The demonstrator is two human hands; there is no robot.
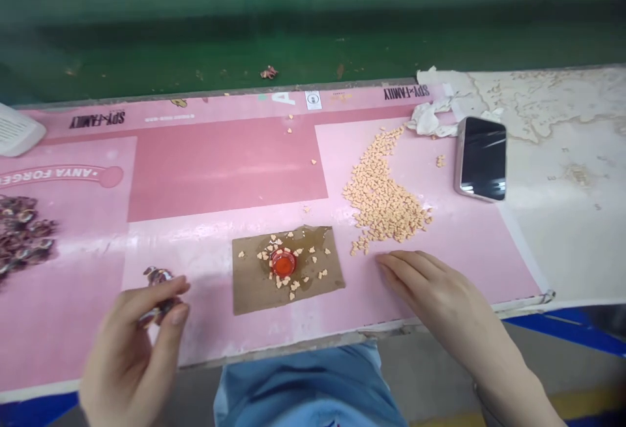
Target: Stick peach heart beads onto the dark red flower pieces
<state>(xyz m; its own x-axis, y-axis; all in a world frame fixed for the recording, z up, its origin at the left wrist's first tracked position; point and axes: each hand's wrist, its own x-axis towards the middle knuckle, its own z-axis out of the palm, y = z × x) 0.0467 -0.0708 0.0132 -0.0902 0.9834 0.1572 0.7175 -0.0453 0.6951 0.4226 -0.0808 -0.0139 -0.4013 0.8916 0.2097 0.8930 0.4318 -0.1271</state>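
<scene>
viewing remotely through the head camera, i find my left hand [111, 352] above the desk's [303, 346] front edge, thumb and forefinger parted by a narrow gap, with a dark, glinting cluster [158, 275] partly hidden behind them; i cannot tell whether they grip it. my right hand [440, 290] extends over the same edge, fingers straight and close together, tips just beside the near end of a curved pile of beige pieces [386, 199]; whether they pinch anything i cannot tell. between the hands, near the front edge, lies a brown card [244, 291] bearing a shallow red cup [283, 264], scattered beige pieces and a wet patch. beneath spreads a pink mat [229, 176]. at its right edge rests a phone [483, 160]; at its far right corner, crumpled tissue [430, 118]. well left of the left hand sits a dark reddish heap [22, 235]. beyond the desk's far edge, a small scrap [268, 73] marks a green surface [313, 36].
</scene>
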